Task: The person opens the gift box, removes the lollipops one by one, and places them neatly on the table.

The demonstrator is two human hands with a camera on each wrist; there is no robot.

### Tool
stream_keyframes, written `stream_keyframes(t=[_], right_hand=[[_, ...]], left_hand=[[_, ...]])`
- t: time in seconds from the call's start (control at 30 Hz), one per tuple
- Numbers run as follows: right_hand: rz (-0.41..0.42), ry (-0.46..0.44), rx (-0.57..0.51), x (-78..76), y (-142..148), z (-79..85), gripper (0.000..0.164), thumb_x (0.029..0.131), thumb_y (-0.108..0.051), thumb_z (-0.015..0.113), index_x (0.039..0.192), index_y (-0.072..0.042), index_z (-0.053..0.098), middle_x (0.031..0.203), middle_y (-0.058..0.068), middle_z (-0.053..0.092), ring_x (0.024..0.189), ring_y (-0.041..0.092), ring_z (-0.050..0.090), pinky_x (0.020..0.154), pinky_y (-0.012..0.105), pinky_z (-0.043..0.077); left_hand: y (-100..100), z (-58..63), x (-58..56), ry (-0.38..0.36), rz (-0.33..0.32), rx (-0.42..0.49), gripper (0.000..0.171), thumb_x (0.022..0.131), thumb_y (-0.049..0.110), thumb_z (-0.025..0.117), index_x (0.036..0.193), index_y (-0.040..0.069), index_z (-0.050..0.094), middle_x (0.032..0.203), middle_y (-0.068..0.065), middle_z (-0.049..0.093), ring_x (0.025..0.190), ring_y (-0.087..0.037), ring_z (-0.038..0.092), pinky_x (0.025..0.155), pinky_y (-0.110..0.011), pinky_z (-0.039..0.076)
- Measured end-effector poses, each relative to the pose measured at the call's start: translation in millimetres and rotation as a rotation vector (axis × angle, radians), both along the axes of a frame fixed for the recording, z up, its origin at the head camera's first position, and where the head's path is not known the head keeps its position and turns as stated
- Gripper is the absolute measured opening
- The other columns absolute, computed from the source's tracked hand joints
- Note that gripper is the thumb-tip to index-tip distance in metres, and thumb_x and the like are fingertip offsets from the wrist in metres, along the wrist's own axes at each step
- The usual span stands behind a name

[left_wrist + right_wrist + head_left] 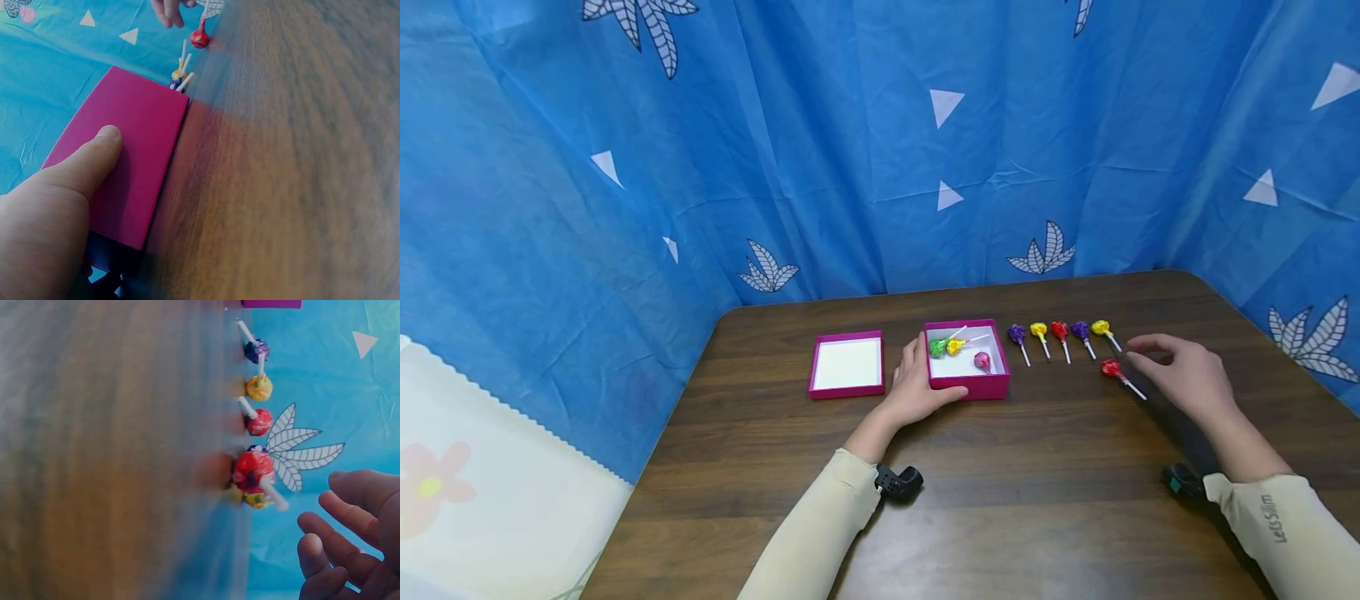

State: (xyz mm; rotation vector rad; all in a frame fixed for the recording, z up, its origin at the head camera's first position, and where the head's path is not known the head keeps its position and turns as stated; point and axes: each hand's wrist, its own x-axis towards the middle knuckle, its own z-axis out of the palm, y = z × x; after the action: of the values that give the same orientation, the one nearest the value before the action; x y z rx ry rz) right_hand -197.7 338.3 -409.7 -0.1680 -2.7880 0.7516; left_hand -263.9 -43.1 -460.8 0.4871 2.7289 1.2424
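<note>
My left hand (917, 388) holds a magenta box (967, 387) at its left front corner, the thumb (94, 159) flat along the front wall and the other fingers at the left side. Inside the white-lined box lie a green lollipop (937, 347), a yellow lollipop (955, 346) and a pink lollipop (982, 361). Over on the right, my right hand (1187, 375) hovers beside a red lollipop (1111, 367), thumb and fingers apart with nothing between them. That lollipop lies on the table, its white stick pointing toward my right side.
A row of several lollipops, among them a purple one (1017, 334) and a red one (1060, 330), runs right of the box. The magenta-edged lid (848, 363) lies left of it, white inside up. A blue curtain (865, 150) hangs behind the wooden table (1000, 500).
</note>
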Motion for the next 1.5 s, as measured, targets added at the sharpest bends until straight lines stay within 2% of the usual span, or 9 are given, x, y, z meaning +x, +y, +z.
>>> stream_keyframes(t=[0.23,0.5,0.67,0.8,1.03,1.23,1.5], right_hand=[[0.065,0.01,-0.002,-5.8,-11.5,19.1,0.039,0.098,-0.034,0.063,0.124,-0.005,0.066,0.116,0.03,0.066,0.094,0.039,0.06,0.058,0.027,0.046],[0.173,0.039,-0.055,-10.2,-46.9,42.2,0.036,0.095,-0.029,0.068,0.126,-0.011,0.067,0.122,0.021,0.065,0.093,0.031,0.056,0.063,0.025,0.047],[0.267,0.052,-0.066,-20.7,-72.2,51.1,0.033,0.094,-0.028,0.071,0.124,-0.014,0.069,0.124,0.015,0.066,0.097,0.029,0.056,0.069,0.027,0.05],[0.343,0.041,-0.046,-32.1,-88.4,52.9,0.032,0.093,-0.025,0.072,0.123,-0.014,0.07,0.123,0.014,0.067,0.099,0.03,0.057,0.073,0.032,0.051],[0.443,-0.038,-0.091,-50.6,-105.1,47.8,0.032,0.092,-0.025,0.073,0.122,-0.015,0.071,0.124,0.012,0.068,0.098,0.026,0.058,0.074,0.029,0.053],[0.522,-0.13,-0.126,-63.3,-114.9,46.3,0.031,0.093,-0.023,0.071,0.123,-0.016,0.071,0.123,0.013,0.068,0.093,0.027,0.056,0.072,0.033,0.055],[0.665,-0.234,-0.072,-85.0,-126.6,43.7,0.029,0.093,-0.014,0.07,0.122,-0.015,0.073,0.124,0.013,0.069,0.102,0.025,0.059,0.081,0.033,0.055]], left_hand=[[0.4,-0.7,-1.4,0.005,0.001,-0.002,0.122,0.077,0.059,0.076,0.162,0.018,-0.001,0.165,-0.005,0.011,0.15,-0.028,0.021,0.122,-0.059,0.02],[2.7,0.3,0.5,-0.008,-0.006,-0.006,0.121,0.077,0.057,0.077,0.162,0.019,0.0,0.165,-0.004,0.013,0.149,-0.027,0.022,0.121,-0.058,0.023],[1.8,1.1,0.5,-0.002,-0.006,0.001,0.121,0.077,0.057,0.077,0.162,0.018,-0.001,0.165,-0.004,0.012,0.149,-0.028,0.022,0.121,-0.059,0.022],[1.5,1.7,-0.5,0.0,-0.004,0.006,0.121,0.077,0.057,0.077,0.162,0.018,-0.001,0.165,-0.005,0.012,0.15,-0.028,0.021,0.122,-0.059,0.021],[1.2,2.4,0.2,-0.007,0.001,-0.004,0.121,0.077,0.057,0.077,0.162,0.021,-0.001,0.165,-0.005,0.012,0.149,-0.028,0.021,0.121,-0.059,0.022],[1.1,3.7,1.6,-0.015,-0.004,-0.007,0.12,0.078,0.056,0.077,0.162,0.022,-0.002,0.165,-0.005,0.011,0.149,-0.027,0.022,0.121,-0.058,0.023],[1.6,3.7,1.7,-0.016,-0.004,-0.005,0.12,0.078,0.056,0.077,0.162,0.021,-0.002,0.165,-0.004,0.011,0.149,-0.027,0.022,0.12,-0.058,0.025]])
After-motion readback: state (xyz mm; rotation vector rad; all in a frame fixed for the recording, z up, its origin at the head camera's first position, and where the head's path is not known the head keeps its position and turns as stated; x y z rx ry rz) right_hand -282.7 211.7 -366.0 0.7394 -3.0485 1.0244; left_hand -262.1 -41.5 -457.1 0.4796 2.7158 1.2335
